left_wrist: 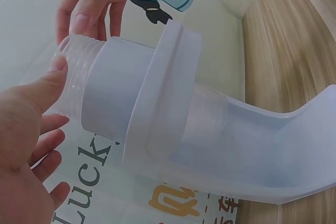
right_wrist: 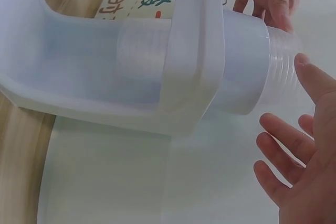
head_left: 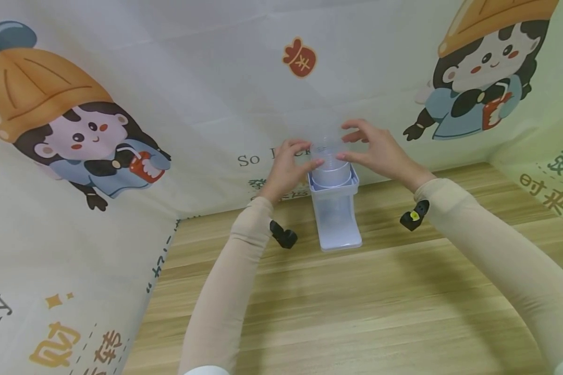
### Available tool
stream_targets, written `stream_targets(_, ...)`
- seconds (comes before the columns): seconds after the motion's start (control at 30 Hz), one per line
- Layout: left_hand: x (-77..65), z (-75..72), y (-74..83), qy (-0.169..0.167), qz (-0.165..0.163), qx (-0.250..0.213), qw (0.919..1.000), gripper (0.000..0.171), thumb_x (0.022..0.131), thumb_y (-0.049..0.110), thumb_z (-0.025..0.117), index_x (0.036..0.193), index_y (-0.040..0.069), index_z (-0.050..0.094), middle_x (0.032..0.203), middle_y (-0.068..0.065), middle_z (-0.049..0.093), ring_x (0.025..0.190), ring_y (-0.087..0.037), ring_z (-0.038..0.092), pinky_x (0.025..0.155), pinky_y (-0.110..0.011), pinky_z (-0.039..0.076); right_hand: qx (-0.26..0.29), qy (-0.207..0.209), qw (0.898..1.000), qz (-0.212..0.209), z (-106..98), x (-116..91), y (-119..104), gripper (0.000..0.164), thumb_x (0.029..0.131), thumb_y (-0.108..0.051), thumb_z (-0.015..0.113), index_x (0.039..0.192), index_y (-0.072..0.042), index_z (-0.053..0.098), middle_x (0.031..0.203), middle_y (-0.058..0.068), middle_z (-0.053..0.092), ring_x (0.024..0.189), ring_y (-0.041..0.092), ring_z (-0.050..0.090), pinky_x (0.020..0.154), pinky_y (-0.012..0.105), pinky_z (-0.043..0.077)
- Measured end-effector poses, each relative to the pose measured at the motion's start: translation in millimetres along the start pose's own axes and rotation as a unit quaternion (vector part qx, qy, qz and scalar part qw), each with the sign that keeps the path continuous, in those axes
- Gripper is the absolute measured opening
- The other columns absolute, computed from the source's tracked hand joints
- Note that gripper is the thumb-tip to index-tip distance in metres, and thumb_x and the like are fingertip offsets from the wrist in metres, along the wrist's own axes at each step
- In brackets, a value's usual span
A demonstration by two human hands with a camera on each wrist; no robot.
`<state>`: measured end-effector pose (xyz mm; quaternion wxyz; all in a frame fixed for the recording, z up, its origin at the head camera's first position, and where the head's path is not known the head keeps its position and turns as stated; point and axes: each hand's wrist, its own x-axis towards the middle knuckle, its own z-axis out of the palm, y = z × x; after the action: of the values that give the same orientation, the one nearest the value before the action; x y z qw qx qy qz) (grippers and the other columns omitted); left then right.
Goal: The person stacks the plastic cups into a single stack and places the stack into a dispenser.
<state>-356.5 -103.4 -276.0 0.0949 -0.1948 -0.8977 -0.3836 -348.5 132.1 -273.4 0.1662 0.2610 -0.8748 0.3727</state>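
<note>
A stack of clear plastic cups (head_left: 327, 151) stands in the round white collar (left_wrist: 118, 85) of a white cup dispenser (head_left: 340, 224). Part of the stack shows below the collar, in front of the dispenser's curved back. My left hand (head_left: 288, 169) is at the stack's left side, its thumb at the ribbed cup rims and its other fingers loosely bent. On the opposite side is my right hand (head_left: 375, 151), fingers spread apart. Its thumb (right_wrist: 310, 74) reaches the rims while several fingers stay off the stack in the right wrist view.
The dispenser stands on a wood-grain table (head_left: 356, 307), close to a printed cloth backdrop (head_left: 216, 104). Cloth also covers the left and right sides. Small black devices (head_left: 414, 216) are worn at both wrists, over beige sleeves.
</note>
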Motion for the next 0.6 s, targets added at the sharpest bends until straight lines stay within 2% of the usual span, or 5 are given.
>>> stream_targets(0.23, 1.2, 1.7, -0.1, 0.01, 0.012, 0.002, 0.9999, 0.057, 0.087, 0.039, 0.074, 0.135, 0.011, 0.059, 0.148, -0.005, 0.045, 0.138, -0.024, 0.032, 0.117, -0.046, 0.032, -0.006, 0.004, 1.0, -0.013, 2.6, 0.0, -0.1, 0.064, 0.088, -0.026, 0.075, 0.142, -0.01, 0.045, 0.13, 0.02, 0.065, 0.125, 0.039, 0.058, 0.11, 0.057, 0.041)
stream_targets(0.33, 2.7, 3.5, -2.0, 0.009, 0.013, 0.016, 0.9997, 0.058, 0.087, 0.04, 0.074, 0.134, 0.01, 0.06, 0.147, -0.006, 0.047, 0.139, -0.024, 0.035, 0.119, -0.045, 0.03, -0.001, 0.004, 1.0, -0.014, 4.3, -1.3, 1.2, 0.062, 0.087, -0.023, 0.076, 0.141, -0.009, 0.047, 0.129, 0.02, 0.066, 0.122, 0.038, 0.059, 0.109, 0.056, 0.041)
stream_targets(0.5, 3.3, 6.4, -5.1, 0.002, 0.011, 0.027, 0.9996, 0.059, 0.087, 0.039, 0.074, 0.135, 0.009, 0.059, 0.148, -0.008, 0.047, 0.141, -0.025, 0.037, 0.122, -0.045, 0.025, 0.0, -0.004, 1.0, -0.013, 7.3, -3.5, 4.5, 0.063, 0.087, -0.023, 0.076, 0.141, -0.009, 0.046, 0.129, 0.021, 0.066, 0.122, 0.036, 0.06, 0.11, 0.055, 0.041)
stream_targets(0.6, 1.8, 6.5, -4.7, 0.001, 0.008, 0.026, 0.9996, 0.062, 0.087, 0.04, 0.074, 0.138, 0.01, 0.056, 0.15, -0.009, 0.044, 0.142, -0.027, 0.035, 0.121, -0.047, 0.026, -0.011, -0.004, 1.0, -0.016, 7.3, -3.7, 4.4, 0.065, 0.087, -0.025, 0.076, 0.142, -0.009, 0.046, 0.132, 0.019, 0.064, 0.124, 0.036, 0.059, 0.109, 0.054, 0.041)
